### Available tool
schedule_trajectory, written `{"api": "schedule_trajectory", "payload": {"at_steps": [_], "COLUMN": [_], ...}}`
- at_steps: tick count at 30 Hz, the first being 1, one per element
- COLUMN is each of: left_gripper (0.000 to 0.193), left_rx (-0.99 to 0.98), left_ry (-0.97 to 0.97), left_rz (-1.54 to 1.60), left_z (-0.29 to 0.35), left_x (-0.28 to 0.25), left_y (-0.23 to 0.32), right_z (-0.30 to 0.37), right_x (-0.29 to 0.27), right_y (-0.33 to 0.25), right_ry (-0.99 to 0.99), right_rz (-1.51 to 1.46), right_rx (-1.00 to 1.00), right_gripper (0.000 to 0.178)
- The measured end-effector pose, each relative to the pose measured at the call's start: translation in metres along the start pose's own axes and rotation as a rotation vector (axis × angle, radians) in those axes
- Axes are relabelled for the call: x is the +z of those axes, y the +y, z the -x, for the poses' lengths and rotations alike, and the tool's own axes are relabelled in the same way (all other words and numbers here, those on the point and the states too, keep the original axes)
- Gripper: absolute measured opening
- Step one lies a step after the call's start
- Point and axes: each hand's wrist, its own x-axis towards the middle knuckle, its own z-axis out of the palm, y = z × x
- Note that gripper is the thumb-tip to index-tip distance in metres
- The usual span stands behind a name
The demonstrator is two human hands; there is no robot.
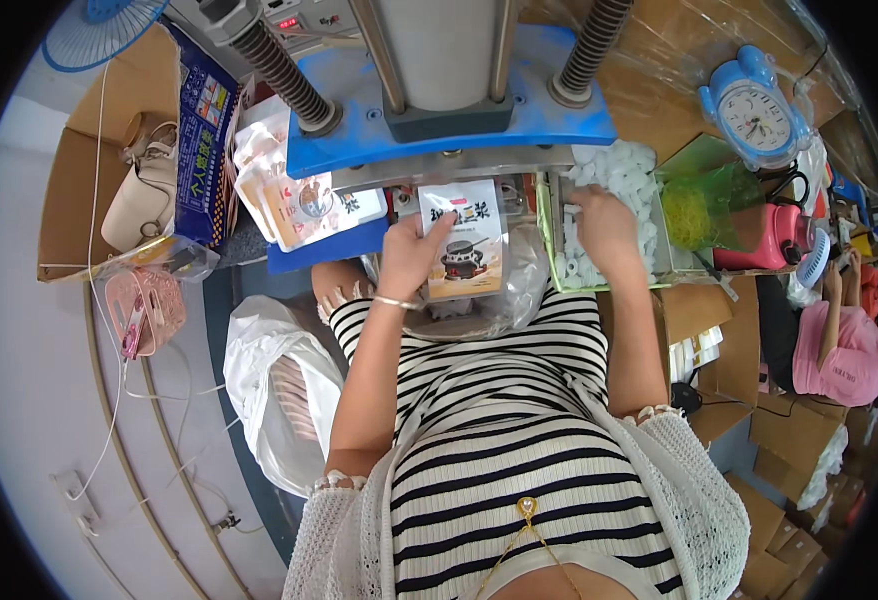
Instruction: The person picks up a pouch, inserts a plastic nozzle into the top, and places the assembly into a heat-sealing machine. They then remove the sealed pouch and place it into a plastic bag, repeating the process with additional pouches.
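Far left, 9 o'clock: open corrugated cardboard box (69, 190) with a cream leather-look handbag (142, 195) inside, pink woven bag (144, 308) just below it at 8 o'clock. White crinkled plastic sack (274, 385) sits at 7 o'clock beside the person's left knee. At 11 o'clock, a loose stack of glossy printed pouches (294, 195) lies on the blue bench, next to the press (449, 110): blue painted steel platen, two black coil springs, grey centre column, at 12 o'clock. Left hand (409, 255) grips a flat glossy pouch (464, 250), fingers closed on its left edge, pouch upright just under the platen, above a clear plastic bag in the lap. Right hand (604, 225), at 1 o'clock from the pouch, rests fingers-down in a green-rimmed tray (659, 265) of small white blocky pieces (614, 170); whether it's pinching one, can't tell. Further right, 2 o'clock: translucent green bag (704, 205), round-faced blue plastic alarm clock (754, 110), pink boxy device (774, 235). Another person in pink (844, 345) sits at 3 o'clock.
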Motion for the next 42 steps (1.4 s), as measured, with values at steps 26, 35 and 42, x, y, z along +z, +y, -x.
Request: {"api": "schedule_trajectory", "payload": {"at_steps": [26,35,42], "left_gripper": [0.022,0.023,0.021], "left_rx": [0.007,-0.106,-0.070], "left_ry": [0.016,-0.068,-0.030], "left_rz": [0.131,0.300,0.358], "left_z": [0.054,0.046,0.047], "left_x": [0.017,0.028,0.041], "left_y": [0.027,-0.025,0.001], "right_z": [-0.014,-0.015,-0.015], "right_x": [-0.016,0.000,0.013], "right_y": [-0.079,-0.080,-0.082], "right_ry": [-0.098,-0.034,-0.088], "right_rz": [-1.023,-1.241,-1.021], "right_rx": [-0.145,0.004,-0.043], "right_gripper": [0.019,0.019,0.023]}}
